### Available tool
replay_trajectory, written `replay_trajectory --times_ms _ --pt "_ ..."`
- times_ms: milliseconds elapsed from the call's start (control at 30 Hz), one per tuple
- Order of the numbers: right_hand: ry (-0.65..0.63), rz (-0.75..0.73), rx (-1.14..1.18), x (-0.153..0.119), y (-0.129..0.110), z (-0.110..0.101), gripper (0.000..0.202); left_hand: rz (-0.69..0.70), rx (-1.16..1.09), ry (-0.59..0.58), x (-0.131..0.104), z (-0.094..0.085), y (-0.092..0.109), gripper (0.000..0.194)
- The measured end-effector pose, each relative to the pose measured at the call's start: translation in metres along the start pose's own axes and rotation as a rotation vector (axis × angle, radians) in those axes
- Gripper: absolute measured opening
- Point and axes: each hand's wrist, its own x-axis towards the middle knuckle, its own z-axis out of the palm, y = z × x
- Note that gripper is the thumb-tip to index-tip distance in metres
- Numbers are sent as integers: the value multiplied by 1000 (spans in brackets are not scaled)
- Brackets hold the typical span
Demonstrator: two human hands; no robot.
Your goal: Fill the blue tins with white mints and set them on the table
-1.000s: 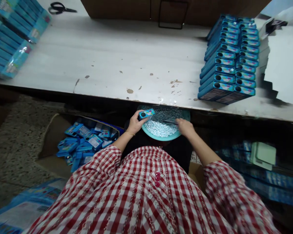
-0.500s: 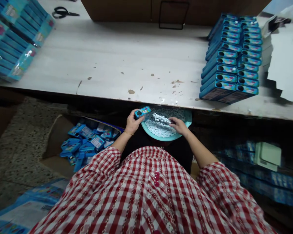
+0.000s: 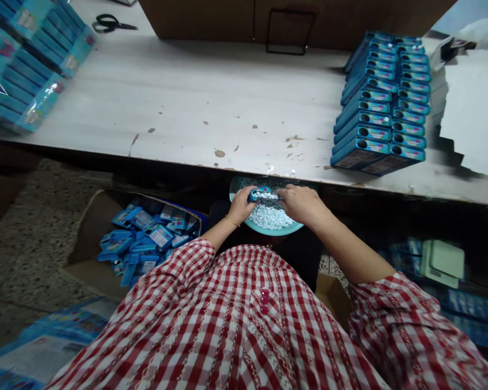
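My left hand (image 3: 239, 207) grips a small blue box (image 3: 261, 189), tilted with its open end toward the right. Closed around a small scoop carrying white pellets (image 3: 271, 196), my right hand (image 3: 303, 205) is just right of the box. The scoop's tip meets the box opening; its handle is hidden by my fingers. Both hands are over a turquoise basin (image 3: 277, 233) holding many loose white pellets (image 3: 270, 215), under the table's front edge.
Upright blue boxes stand in two rows (image 3: 380, 116) on the white table (image 3: 228, 97). Wrapped packs (image 3: 28, 65) and scissors (image 3: 109, 23) lie at the left. A carton (image 3: 89, 233) of loose blue boxes sits at my left; a pale green device (image 3: 442, 261) is at lower right.
My right hand has brought the scoop of pellets up and against the box. My left hand has moved right over the basin, tipping the box toward the scoop.
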Motion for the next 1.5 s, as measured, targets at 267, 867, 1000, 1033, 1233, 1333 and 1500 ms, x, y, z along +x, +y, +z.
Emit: replay_trajectory --times_ms 267,867,1000,1033,1233,1333,1500 --pt "65 -2 89 -16 42 26 34 -106 -163 74 -5 -13 -4 38" --pt "539 -10 602 61 70 240 44 -289 -262 153 -22 -22 -2 48" --pt "567 -10 533 63 68 240 46 -296 -193 141 -23 -22 -3 44" --pt "571 -12 510 64 67 241 47 -294 -189 141 -24 -22 -4 44" --pt "562 -33 424 62 68 232 42 -266 -207 136 -26 -24 -8 45" --pt "439 -29 366 54 87 219 36 -259 -216 130 -27 -24 -12 45" --pt "235 -18 154 43 123 209 34 -258 -286 147 -30 -24 -17 47"
